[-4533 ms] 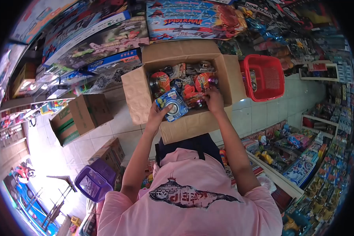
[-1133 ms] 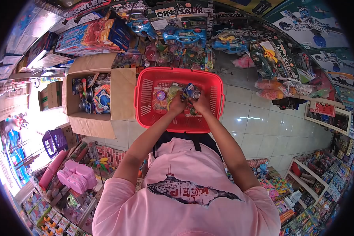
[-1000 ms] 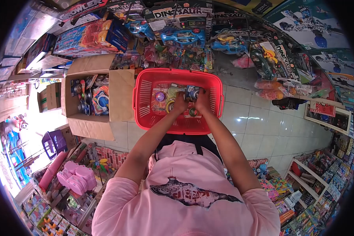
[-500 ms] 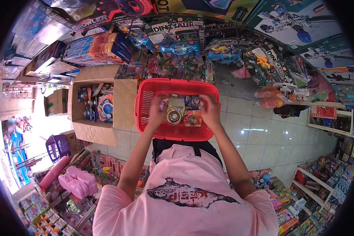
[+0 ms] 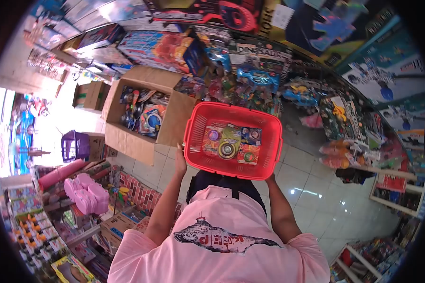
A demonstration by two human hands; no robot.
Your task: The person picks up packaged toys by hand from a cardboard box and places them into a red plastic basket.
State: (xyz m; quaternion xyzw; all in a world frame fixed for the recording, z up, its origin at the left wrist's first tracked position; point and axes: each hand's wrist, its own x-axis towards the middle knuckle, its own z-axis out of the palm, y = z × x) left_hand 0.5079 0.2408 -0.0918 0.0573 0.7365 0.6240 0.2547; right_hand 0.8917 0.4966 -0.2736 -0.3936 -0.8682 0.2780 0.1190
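Note:
A red plastic basket (image 5: 191,159) is in front of my body. Packaged toys lie flat in the bottom of it: a yellow-green pack with a round disc (image 5: 227,150), a dark blue pack (image 5: 254,135), a pack with a green round piece (image 5: 248,156) and one with a purple round piece (image 5: 214,135). My left hand (image 5: 180,162) grips the basket's left side, its fingers partly behind the rim. My right hand (image 5: 270,178) is at the lower right corner, mostly hidden under the basket; it appears to hold it there.
An opened cardboard box (image 5: 127,140) filled with packaged toys stands left of the basket. Hanging dinosaur toy packs (image 5: 257,75) and boxed toys line the shelf ahead. A purple basket (image 5: 76,145) and pink plastic containers (image 5: 86,192) are at left. Tiled floor (image 5: 302,177) shows at right.
Both hands have left the packs inside the basket and moved to its outer sides. The basket and surroundings appear turned and shifted right in view.

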